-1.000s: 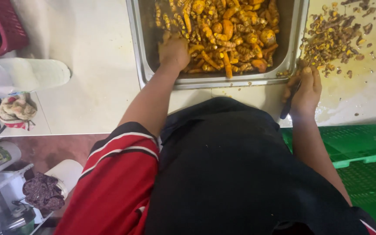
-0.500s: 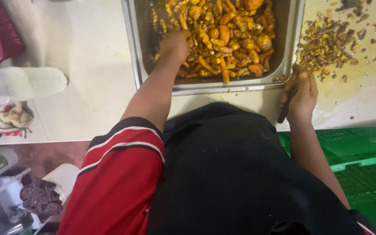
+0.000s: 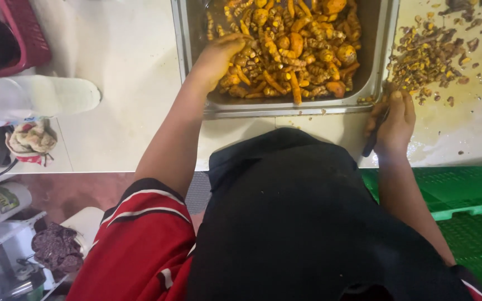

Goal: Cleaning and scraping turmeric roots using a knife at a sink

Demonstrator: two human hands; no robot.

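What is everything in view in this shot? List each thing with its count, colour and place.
Metal tray: one, silver, top centre on the counter.
Turmeric-like roots: many, orange-yellow, piled in the tray.
Peel scraps: a heap, brown and yellow, on the counter right of the tray.
Counter: one, off-white, across the top.
Basket: one, pink, top left corner.
Bottle: one, white, lying at the left.
Rag: one, pale with red, left edge.
Crate: green, lower right.
Knife handle: one, dark, in the right hand.
Left hand: in the tray, on the roots.
Right hand: at the tray's right corner, gripping the knife handle.
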